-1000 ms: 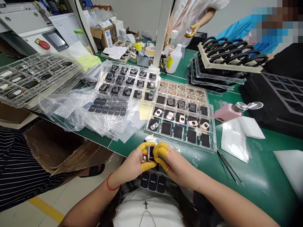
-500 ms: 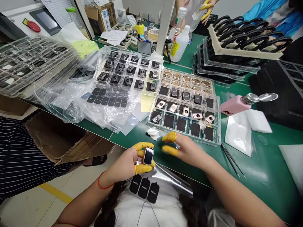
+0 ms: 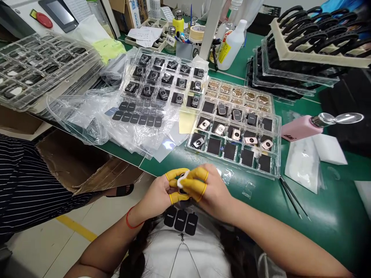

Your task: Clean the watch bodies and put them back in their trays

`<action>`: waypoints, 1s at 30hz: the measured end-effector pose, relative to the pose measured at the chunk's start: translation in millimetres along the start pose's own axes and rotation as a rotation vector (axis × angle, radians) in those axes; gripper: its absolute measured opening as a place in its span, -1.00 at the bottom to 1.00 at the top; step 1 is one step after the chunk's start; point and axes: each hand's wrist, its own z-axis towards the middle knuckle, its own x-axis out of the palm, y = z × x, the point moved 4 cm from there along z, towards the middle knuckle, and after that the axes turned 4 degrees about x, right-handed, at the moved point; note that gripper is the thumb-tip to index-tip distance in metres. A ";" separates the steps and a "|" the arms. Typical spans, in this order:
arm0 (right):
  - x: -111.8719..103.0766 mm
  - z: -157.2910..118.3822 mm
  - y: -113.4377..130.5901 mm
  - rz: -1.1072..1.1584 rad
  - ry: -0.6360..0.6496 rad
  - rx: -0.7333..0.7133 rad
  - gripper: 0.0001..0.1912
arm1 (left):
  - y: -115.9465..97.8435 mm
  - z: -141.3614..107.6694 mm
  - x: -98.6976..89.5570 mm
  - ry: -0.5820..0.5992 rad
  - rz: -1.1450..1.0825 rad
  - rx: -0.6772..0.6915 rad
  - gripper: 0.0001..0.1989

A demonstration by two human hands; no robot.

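Note:
My left hand (image 3: 162, 191), in yellow finger cots, grips a smartwatch case (image 3: 182, 190) by its edges, mostly hidden by fingers. In my right hand (image 3: 210, 191), also with yellow finger cots, a crumpled white wipe (image 3: 182, 180) is pinched and pressed against the watch face. Just below the hands, several black "hello!" labels (image 3: 180, 220) lie on clear film over my lap. Beyond them stands a clear plastic tray (image 3: 232, 160) with pink-gold and silver watch cases and dark pads in its compartments.
Another tray (image 3: 171, 83) of dark watch cases stands behind plastic bags (image 3: 84, 119). To the right are tweezers (image 3: 294, 197), a pink pump bottle (image 3: 301, 128) and stacked trays (image 3: 292, 77) of black straps. A white bottle (image 3: 232, 46) stands at the back.
My right hand has picked up the white wipe from the table and brought it left onto the watch face. The left hand still holds the watch case. The view has shifted slightly.

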 end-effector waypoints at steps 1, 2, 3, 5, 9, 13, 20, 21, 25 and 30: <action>2.0 0.1 0.0 -0.007 -0.008 0.013 -0.86 | -0.1 0.3 -0.3 -0.009 0.016 0.001 -0.40; 4.4 0.3 -0.4 -0.010 -0.003 0.016 -0.86 | -0.4 0.5 -0.3 -0.010 0.039 0.004 -0.41; 6.8 0.6 -0.6 -0.012 0.012 0.003 -0.86 | -0.8 0.5 0.2 0.000 0.070 0.009 -0.43; 9.6 1.9 -2.5 -0.022 0.034 -0.033 -0.85 | -2.0 0.2 1.9 0.025 0.132 0.034 -0.46; 1.6 7.2 -24.8 -0.057 -0.051 0.207 -0.93 | -1.7 -1.0 3.4 0.008 0.142 0.039 -0.45; -4.5 3.1 -38.0 0.035 0.011 0.493 -0.88 | -5.0 -2.7 -3.0 -0.146 0.095 0.219 -0.47; 9.7 -6.1 -19.0 0.018 0.239 0.415 -0.92 | -10.9 -3.4 -3.7 -0.186 0.017 0.230 -0.47; 9.9 -6.0 -16.9 -0.003 0.207 0.379 -0.93 | -12.0 -2.8 -3.2 -0.184 -0.007 0.215 -0.45; 0.0 -3.0 -7.0 0.004 0.044 0.234 -0.87 | -13.3 1.3 -6.0 -0.202 -0.118 0.144 -0.37; -18.5 4.6 -22.0 0.527 -0.035 0.594 -0.95 | -12.7 2.5 -3.7 -0.132 -0.087 0.045 -0.36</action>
